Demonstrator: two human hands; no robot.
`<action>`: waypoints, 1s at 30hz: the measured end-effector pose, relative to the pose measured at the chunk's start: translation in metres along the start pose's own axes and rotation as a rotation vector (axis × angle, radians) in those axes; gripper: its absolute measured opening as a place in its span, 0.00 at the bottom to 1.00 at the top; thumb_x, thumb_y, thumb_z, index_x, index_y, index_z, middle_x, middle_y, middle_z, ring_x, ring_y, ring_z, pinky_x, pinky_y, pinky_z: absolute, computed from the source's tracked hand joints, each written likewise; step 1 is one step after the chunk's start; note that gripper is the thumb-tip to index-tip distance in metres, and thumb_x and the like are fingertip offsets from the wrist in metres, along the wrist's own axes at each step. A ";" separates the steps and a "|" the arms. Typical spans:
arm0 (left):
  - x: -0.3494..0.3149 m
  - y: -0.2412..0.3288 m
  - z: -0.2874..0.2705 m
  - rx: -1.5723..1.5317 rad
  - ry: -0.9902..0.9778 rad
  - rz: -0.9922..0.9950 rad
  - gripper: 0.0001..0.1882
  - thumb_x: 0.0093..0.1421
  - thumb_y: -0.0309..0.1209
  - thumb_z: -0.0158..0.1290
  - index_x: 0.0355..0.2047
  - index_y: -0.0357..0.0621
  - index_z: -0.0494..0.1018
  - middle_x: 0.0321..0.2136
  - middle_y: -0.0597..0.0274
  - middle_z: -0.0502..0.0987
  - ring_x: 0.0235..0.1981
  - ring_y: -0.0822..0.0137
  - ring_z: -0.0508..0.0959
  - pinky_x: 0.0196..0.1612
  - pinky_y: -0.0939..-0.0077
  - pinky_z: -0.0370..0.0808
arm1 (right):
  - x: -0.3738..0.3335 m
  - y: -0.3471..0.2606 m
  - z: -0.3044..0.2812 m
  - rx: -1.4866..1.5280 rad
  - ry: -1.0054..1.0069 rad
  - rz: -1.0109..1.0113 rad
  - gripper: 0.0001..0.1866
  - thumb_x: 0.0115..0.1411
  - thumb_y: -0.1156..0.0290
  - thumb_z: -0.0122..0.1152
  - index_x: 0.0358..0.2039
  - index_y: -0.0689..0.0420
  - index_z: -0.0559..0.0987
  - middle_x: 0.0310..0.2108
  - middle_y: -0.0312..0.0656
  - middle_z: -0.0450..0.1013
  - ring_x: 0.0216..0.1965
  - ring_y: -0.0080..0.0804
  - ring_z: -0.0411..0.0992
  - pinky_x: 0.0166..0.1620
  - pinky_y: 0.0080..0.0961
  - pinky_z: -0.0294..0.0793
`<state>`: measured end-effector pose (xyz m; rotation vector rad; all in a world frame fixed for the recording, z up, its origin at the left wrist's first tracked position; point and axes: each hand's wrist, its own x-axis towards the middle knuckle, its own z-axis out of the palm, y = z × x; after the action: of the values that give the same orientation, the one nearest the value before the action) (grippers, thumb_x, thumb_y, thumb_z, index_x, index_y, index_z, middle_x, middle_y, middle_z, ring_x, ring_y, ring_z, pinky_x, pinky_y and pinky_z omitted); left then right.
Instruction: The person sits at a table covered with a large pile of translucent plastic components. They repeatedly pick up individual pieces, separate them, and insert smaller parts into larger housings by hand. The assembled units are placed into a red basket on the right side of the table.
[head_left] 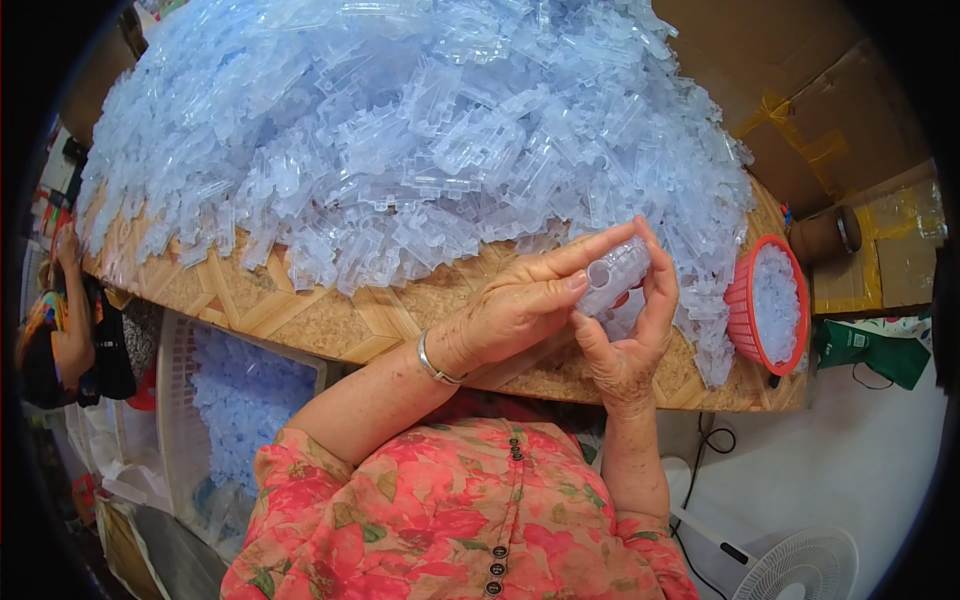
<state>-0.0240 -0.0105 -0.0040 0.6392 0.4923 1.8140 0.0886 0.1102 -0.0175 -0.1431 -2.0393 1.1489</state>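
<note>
Between my two hands, above the table's near edge, is a clear plastic piece [614,276] with a round hole at its near-left end. My left hand [530,300], with a silver bangle at the wrist, grips it from the left with fingers and thumb. My right hand [640,335] closes on it from the right, fingers bent up and thumb below. Beyond them a big heap of clear bluish plastic pieces [430,120] covers most of the wood-patterned table [240,290]. Part of the held piece is hidden by my fingers.
A red basket [740,305] with small clear pieces stands on the table's right end. A white crate [178,400] of bluish pieces is below on the left. Cardboard boxes [800,120] rise at the back right. A white fan [800,565] stands lower right. Another person's arm [72,310] shows far left.
</note>
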 end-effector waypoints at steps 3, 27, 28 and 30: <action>0.000 0.000 -0.002 -0.027 0.001 -0.023 0.32 0.73 0.35 0.43 0.73 0.37 0.48 0.69 0.53 0.58 0.68 0.59 0.63 0.72 0.57 0.57 | 0.000 0.000 -0.003 0.021 -0.022 0.035 0.46 0.51 0.68 0.73 0.67 0.59 0.60 0.68 0.51 0.60 0.68 0.46 0.59 0.68 0.41 0.58; -0.001 -0.002 -0.001 -0.028 -0.070 0.061 0.26 0.69 0.37 0.55 0.63 0.46 0.61 0.62 0.62 0.63 0.65 0.64 0.64 0.67 0.62 0.63 | 0.002 -0.012 -0.011 -0.194 -0.106 -0.130 0.44 0.49 0.63 0.72 0.65 0.58 0.61 0.64 0.54 0.63 0.64 0.53 0.63 0.67 0.47 0.61; -0.001 -0.003 0.002 -0.033 -0.076 0.055 0.25 0.69 0.37 0.55 0.63 0.47 0.62 0.62 0.62 0.63 0.64 0.64 0.65 0.66 0.62 0.63 | 0.002 -0.013 -0.013 -0.188 -0.102 -0.145 0.44 0.50 0.63 0.72 0.65 0.58 0.61 0.64 0.54 0.63 0.64 0.53 0.63 0.66 0.48 0.61; -0.001 -0.011 0.000 -0.065 -0.094 0.063 0.25 0.68 0.36 0.55 0.62 0.48 0.62 0.62 0.63 0.62 0.64 0.64 0.65 0.65 0.63 0.65 | -0.002 -0.013 -0.016 -0.176 -0.097 -0.168 0.44 0.50 0.62 0.72 0.65 0.58 0.61 0.64 0.54 0.64 0.64 0.54 0.63 0.66 0.48 0.61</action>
<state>-0.0159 -0.0076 -0.0114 0.6986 0.3522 1.8418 0.1047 0.1126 -0.0035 -0.0025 -2.1922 0.8881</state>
